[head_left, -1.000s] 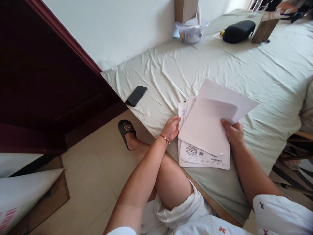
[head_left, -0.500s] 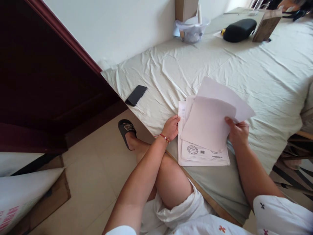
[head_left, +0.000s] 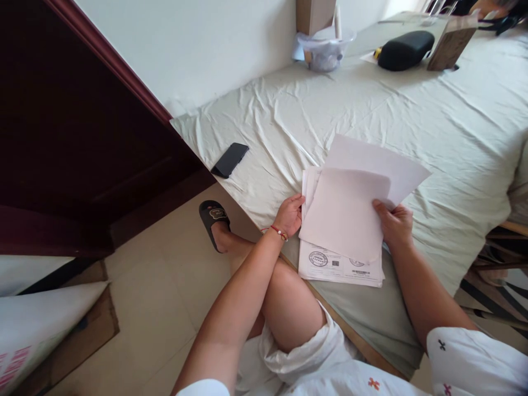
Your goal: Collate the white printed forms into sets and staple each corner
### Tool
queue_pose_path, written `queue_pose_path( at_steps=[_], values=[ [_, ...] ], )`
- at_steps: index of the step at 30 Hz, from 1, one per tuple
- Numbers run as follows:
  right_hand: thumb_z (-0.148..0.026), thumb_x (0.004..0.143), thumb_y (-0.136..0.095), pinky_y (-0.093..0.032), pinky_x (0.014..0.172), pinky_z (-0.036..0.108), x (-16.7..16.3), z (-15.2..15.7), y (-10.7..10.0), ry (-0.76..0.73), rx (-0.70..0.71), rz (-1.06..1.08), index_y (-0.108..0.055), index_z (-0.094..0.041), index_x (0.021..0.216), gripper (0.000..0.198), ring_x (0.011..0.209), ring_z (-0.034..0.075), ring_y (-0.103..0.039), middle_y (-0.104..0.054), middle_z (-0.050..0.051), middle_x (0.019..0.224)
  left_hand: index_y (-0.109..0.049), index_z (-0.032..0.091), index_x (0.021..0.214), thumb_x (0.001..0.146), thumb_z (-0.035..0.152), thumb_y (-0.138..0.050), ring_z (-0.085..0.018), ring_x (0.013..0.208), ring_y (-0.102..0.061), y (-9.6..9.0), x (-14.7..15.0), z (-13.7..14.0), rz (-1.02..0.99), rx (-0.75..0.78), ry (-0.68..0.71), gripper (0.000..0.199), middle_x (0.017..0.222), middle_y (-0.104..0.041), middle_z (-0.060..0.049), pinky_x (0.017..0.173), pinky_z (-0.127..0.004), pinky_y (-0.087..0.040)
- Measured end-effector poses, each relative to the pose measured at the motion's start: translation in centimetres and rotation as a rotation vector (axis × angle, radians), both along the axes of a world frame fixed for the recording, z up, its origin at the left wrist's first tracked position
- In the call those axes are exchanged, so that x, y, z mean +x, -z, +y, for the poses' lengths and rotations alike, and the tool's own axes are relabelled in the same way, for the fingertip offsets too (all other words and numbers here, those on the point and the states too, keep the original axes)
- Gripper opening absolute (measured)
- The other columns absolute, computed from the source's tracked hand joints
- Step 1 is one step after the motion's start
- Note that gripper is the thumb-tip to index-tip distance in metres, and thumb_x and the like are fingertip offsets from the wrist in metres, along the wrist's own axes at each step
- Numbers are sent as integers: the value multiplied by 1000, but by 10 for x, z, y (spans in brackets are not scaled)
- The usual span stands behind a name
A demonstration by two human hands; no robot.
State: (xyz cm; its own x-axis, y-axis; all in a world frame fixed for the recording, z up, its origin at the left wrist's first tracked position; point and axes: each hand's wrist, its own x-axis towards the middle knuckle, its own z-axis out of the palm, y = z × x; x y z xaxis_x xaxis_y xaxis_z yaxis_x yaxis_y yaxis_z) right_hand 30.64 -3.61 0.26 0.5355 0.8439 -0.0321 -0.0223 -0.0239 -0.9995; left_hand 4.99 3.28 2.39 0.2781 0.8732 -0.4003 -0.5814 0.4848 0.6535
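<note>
A stack of printed papers [head_left: 330,275], with round stamps and a barcode on the lower strip, lies near the edge of the cloth-covered table. Over it are blank-looking sheets [head_left: 346,212], whose upper one fans out to the right. My right hand [head_left: 396,223] is closed on the right edge of these sheets, thumb on top. At the stack's left edge, my left hand [head_left: 291,213] pinches the papers between thumb and fingers. A red bracelet circles my left wrist. Most print on the stack is hidden under the sheets.
A black phone case [head_left: 230,160] lies at the table's left corner. Farther back stand a clear plastic tub [head_left: 324,52], a black hard case [head_left: 406,50] and a brown box [head_left: 451,44]. The table [head_left: 280,110] has a wrinkled pale green cloth.
My right hand has shifted slightly left with the sheets, which sit squarer over the stack. The stack's lower end has moved a little left and toward me. My left hand stays almost still.
</note>
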Motion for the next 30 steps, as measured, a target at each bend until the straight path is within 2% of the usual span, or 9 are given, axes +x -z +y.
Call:
queue_pose_path(
  at_steps=[7,13,19,26,30],
  values=[
    [-51,64,-89,-48,46,25,-1,0,1,-15,10,4,-70,-20,74,38,52,13,-57,-69,0,70,-71,13,80,76,12,-73,-27,112,-74,1,0,-1,4,36,25,4,89,-81,-10,105,-39,-56],
    [-54,66,-88,-49,45,26,0,0,4,-18,-4,2,-70,-22,74,37,51,13,-57,-69,0,69,-71,13,78,71,19,-81,-31,114,-73,0,0,-2,16,62,55,13,89,-81,-12,106,-42,-55],
    [-50,68,-88,-48,46,25,1,0,4,-19,-2,22,-70,-20,74,35,51,12,-57,-69,0,69,-72,13,81,72,23,-82,-30,114,-73,2,-1,-2,13,98,86,16,88,-81,-11,105,-42,-55],
    [-51,66,-89,-52,49,28,1,1,5,-30,14,24,-72,-22,76,35,54,14,-60,-71,1,74,-72,13,80,72,22,-81,-31,114,-73,3,-1,-2,9,85,63,15,89,-81,-11,106,-42,-55],
    [-51,70,-87,-49,48,27,3,1,9,-29,19,7,-70,-22,75,34,52,13,-57,-69,0,71,-72,13,82,73,23,-81,-31,115,-74,5,-2,-2,-2,80,65,16,91,-81,-12,107,-43,-56]
  ],
)
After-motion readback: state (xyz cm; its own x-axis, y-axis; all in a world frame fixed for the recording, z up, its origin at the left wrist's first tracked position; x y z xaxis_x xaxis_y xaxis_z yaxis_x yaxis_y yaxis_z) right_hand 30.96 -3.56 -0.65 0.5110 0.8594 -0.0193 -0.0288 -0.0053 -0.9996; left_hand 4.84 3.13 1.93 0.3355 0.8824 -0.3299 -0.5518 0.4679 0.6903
